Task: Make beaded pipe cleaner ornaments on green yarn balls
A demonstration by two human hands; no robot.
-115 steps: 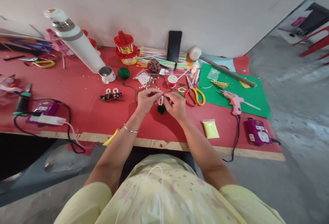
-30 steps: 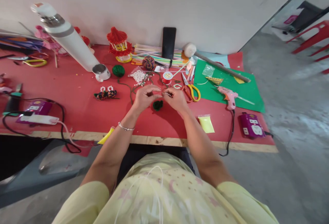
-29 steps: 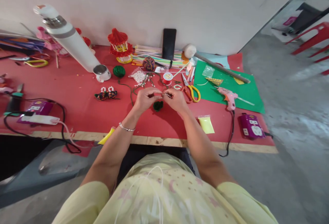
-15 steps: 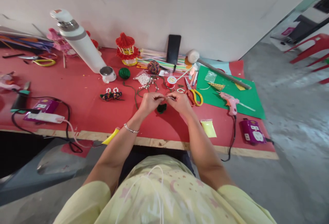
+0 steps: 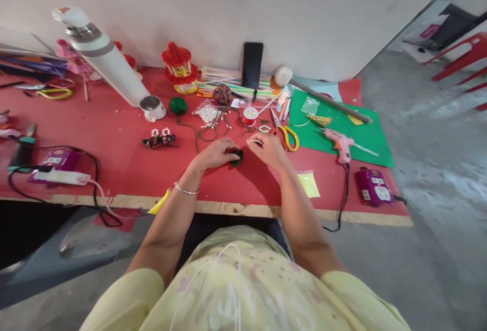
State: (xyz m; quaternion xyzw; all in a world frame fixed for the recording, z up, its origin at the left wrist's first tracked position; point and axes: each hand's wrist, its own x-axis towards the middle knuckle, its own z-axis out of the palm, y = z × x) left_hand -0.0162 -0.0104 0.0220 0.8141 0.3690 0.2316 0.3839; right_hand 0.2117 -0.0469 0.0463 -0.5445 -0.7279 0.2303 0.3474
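Observation:
My left hand (image 5: 217,153) has its thumb and fingers closed on a small dark green yarn piece (image 5: 237,157) just above the red table. A little to the right, my right hand (image 5: 269,150) is closed in a pinch, with a short string of white beads (image 5: 257,142) showing at its fingers. The thread itself is too fine to make out. Beyond the hands lie a bag of white beads (image 5: 208,113), a red thread spool (image 5: 250,116) and yellow-handled scissors (image 5: 292,138). A finished-looking pair of multicoloured yarn pieces with bead loops (image 5: 159,140) rests on the left.
A white bottle (image 5: 104,60) and a steel cup (image 5: 152,109) stand at the back left. On the right are a pink glue gun (image 5: 340,143) on green sheet (image 5: 357,143), a yellow packet (image 5: 308,184) and a purple power socket (image 5: 375,187). Cables trail over the table's front edge.
My hands have moved apart from their shared pinch. The left has come down onto the green yarn piece, while the right keeps the beads. The view has shifted slightly.

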